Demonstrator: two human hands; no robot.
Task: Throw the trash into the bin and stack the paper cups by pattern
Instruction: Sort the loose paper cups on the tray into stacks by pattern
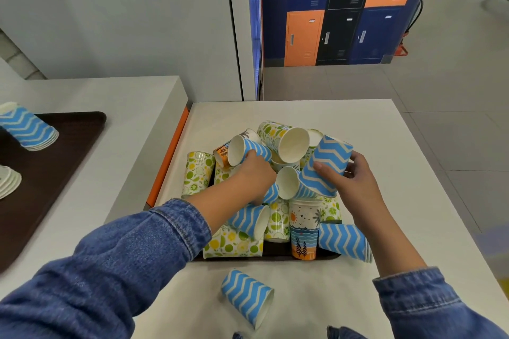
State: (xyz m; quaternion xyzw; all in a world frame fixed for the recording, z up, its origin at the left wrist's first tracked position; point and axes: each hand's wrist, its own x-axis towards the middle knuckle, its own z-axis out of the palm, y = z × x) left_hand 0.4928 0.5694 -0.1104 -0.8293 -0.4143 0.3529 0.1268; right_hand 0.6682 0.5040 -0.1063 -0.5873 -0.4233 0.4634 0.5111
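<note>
Two hands reach into a heap of paper cups (278,190) on a tray. Left hand (254,173) fingers pinch a zigzag cup (248,149); right hand (348,180) fingers wrap another zigzag cup (326,166). Lifting either could topple cups leaning beside the fingers.

walls: plain pale grey wall (124,14), white partition (237,22) w/ dark edge strip
lockers (338,8): blue, black, orange doors, back right
floor (454,91): light grey tiles
tables: white table (385,146) centre, 2nd white counter (110,91) left
light: even, soft
</note>
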